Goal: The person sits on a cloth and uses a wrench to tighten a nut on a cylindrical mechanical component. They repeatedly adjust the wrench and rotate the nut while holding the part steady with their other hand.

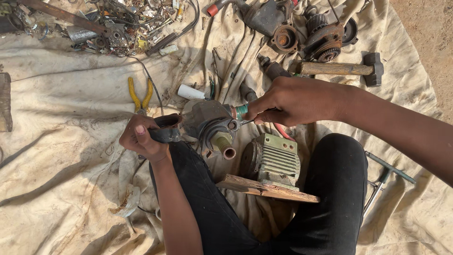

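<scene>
My left hand (141,139) grips the dark outlet arm of a grey metal pump housing (205,123) that rests over my left knee. A tan threaded pipe stub (224,144) sticks out of the housing toward me. My right hand (292,100) is closed around a tool with a green-banded handle (242,111), its metal tip pressed against the right side of the housing. Both legs are in black trousers.
A green finned motor (276,160) lies on a wooden board (269,190) between my knees. Yellow-handled pliers (140,94), a white tube (190,92), a hammer (344,69), rusty pump parts (306,33) and a scrap pile (118,26) lie on the dirty cloth (61,141). A T-wrench (384,177) lies at right.
</scene>
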Tool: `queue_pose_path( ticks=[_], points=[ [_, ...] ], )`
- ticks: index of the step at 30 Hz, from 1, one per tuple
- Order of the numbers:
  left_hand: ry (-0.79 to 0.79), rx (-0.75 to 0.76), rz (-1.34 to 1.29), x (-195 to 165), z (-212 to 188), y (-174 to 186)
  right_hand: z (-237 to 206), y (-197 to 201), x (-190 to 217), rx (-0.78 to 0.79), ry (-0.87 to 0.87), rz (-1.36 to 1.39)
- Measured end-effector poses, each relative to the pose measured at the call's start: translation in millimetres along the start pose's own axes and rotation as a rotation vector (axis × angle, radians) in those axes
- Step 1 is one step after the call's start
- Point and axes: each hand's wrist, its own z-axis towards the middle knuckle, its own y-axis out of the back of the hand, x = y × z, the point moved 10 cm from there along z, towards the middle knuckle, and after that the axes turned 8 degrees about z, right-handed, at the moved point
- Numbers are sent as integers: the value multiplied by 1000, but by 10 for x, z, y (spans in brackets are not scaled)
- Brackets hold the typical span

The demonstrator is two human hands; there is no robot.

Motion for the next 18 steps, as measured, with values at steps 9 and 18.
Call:
queue_pose_path(
  ticks=[9,18],
  points=[
    [43,58,3,198,-46,-13,16,-34,263,-169,240,-219],
    [5,9,-166,297,-102,-10,11,-211,170,-139,395,-894]
  ],
)
